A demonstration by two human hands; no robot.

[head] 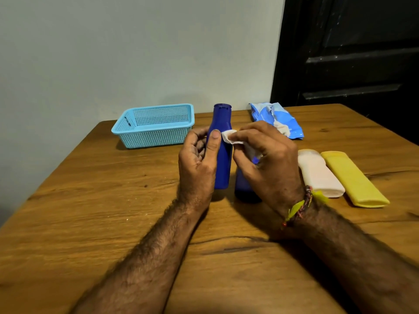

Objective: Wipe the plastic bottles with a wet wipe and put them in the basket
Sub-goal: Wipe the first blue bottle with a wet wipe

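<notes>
My left hand [199, 159] grips a tall dark blue plastic bottle [223, 164], held upright above the table. My right hand [265, 159] pinches a white wet wipe [229, 135] against the bottle's right side near its shoulder. A second dark blue bottle [243, 189] lies on the table, mostly hidden behind my right hand. To the right, a white bottle [319, 175] and a yellow bottle [353, 180] lie side by side. A light blue mesh basket [154, 132] sits at the back left with nothing visible in it.
A blue and white wet wipe pack [277, 120] lies at the back of the wooden table [113, 200], right of the basket. A pale wall runs behind the table. A dark door stands at the right.
</notes>
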